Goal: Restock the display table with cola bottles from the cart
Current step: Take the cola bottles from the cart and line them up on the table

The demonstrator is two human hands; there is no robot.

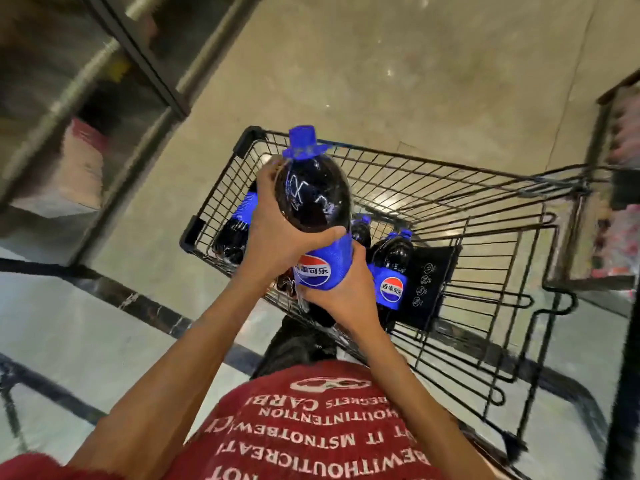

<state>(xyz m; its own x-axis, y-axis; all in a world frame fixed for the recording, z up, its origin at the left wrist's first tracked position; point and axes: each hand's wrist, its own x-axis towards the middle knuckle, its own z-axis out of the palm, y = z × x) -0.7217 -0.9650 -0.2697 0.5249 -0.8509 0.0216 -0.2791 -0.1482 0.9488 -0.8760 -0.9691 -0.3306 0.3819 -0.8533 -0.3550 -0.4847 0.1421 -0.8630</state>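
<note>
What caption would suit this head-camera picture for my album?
Restocking: the left hand and right hand grip a cola bottle above a wire cart holding more bottles.

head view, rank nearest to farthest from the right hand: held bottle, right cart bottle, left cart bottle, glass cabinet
1. held bottle, in the grip of the right hand
2. right cart bottle, just beside it
3. left cart bottle, cart's left side
4. glass cabinet, far upper left

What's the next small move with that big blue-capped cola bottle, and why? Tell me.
Probably lift the large dark blue-capped cola bottle clear of the black wire cart: left hand and right hand both grip it, and more bottles wait inside.
</note>
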